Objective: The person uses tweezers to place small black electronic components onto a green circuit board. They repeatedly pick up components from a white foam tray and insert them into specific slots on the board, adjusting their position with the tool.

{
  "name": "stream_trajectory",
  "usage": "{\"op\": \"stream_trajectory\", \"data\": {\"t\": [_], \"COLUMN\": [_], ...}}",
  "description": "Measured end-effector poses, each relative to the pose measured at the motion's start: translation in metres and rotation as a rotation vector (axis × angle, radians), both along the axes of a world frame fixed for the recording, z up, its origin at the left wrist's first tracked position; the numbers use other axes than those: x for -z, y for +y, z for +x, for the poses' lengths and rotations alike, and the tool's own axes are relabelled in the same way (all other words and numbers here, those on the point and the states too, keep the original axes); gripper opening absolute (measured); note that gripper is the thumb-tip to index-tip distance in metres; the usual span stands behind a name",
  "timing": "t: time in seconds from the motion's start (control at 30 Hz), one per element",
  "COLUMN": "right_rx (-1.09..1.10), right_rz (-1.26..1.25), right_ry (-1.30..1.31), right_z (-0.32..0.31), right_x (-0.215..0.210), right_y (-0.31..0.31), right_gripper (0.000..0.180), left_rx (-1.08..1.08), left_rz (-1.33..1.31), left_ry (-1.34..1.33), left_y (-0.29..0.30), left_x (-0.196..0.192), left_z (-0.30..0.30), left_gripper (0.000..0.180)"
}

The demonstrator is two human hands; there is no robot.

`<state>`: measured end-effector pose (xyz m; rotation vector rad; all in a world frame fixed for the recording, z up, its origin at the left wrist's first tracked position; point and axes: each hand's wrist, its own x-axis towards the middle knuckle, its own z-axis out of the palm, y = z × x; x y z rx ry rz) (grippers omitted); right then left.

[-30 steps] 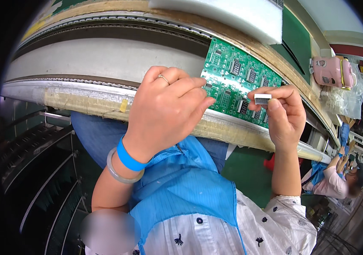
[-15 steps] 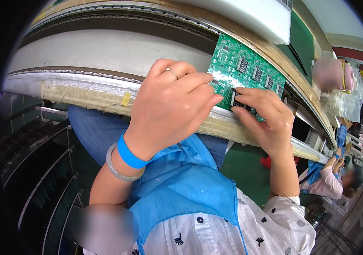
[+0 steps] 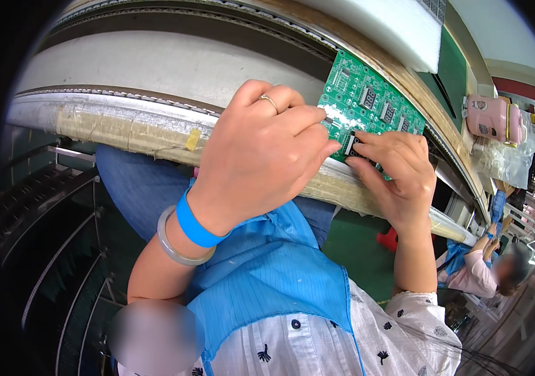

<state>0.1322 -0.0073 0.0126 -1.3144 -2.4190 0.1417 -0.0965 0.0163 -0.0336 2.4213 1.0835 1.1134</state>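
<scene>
A green circuit board (image 3: 377, 81) rests across the rails, with several black digit displays, one of them a display (image 3: 368, 98) near its middle, standing on it. My left hand (image 3: 270, 147) is closed at the board's left edge, its fingertips pinched together over the board; whatever they hold, if anything, is hidden. With thumb and fingers my right hand (image 3: 402, 172) grips a digit display (image 3: 349, 146) at the board's near edge. The fingers cover most of that display.
A rail wrapped in worn tape (image 3: 136, 136) runs in front of me. White foam (image 3: 399, 31) lies beyond the board. A pink container (image 3: 494, 119) stands at the right, and farther off another person (image 3: 477, 269) is at work. Dark racks (image 3: 54, 250) stand at lower left.
The whole view has shifted slightly, so the board and left hand appear a little farther right. Both hands keep nearly the same pose at the board.
</scene>
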Motion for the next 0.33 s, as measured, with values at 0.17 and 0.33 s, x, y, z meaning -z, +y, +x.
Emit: {"op": "stream_trajectory", "data": {"t": [0.17, 0.33], "right_rx": [-0.002, -0.001], "right_rz": [-0.012, -0.013], "right_ry": [-0.010, -0.015], "right_z": [-0.0011, -0.0017], "right_x": [-0.0017, -0.0026], "right_y": [0.0006, 0.0005], "right_gripper": [0.023, 0.022], "left_rx": [0.002, 0.001], "left_rz": [0.003, -0.003], "left_ry": [0.008, 0.022], "left_y": [0.0000, -0.0002], "left_x": [0.0006, 0.0004], "left_z": [-0.0005, -0.0004], "left_gripper": [0.015, 0.014]}}
